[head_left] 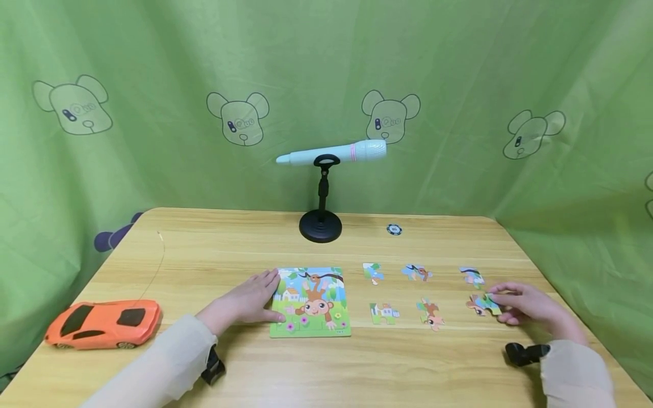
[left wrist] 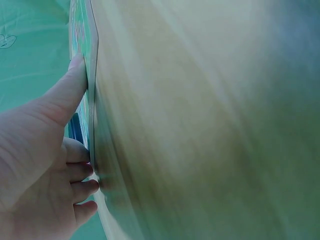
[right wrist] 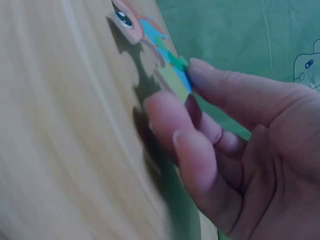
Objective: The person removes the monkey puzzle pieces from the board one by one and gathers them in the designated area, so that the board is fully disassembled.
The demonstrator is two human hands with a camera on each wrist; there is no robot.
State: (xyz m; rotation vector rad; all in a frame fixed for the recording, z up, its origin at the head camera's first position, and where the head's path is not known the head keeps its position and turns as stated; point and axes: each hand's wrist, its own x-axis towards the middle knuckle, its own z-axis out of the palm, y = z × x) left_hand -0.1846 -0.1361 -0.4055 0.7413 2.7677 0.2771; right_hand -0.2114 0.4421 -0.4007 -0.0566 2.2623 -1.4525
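Note:
In the head view, my left hand (head_left: pixel 250 297) rests at the left edge of a square monkey picture puzzle board (head_left: pixel 311 303), its thumb over the lower left corner. The left wrist view shows the thumb (left wrist: pixel 70 87) on the board's face and the other fingers by its edge. At the right, my right hand (head_left: pixel 525 306) pinches a puzzle piece (head_left: pixel 492 305) between thumb and fingers. The right wrist view shows an eye and blue and green patches on this puzzle piece (right wrist: pixel 167 67), tilted over its shadow on the wood.
Several loose puzzle pieces (head_left: pixel 385 313) lie in two rows right of the board. An orange toy car (head_left: pixel 104 324) stands at the left. Behind are a light blue microphone (head_left: pixel 331 153) on a black stand (head_left: pixel 320 225) and a round chip (head_left: pixel 394 229). A green curtain (head_left: pixel 326 68) surrounds the table (head_left: pixel 285 374).

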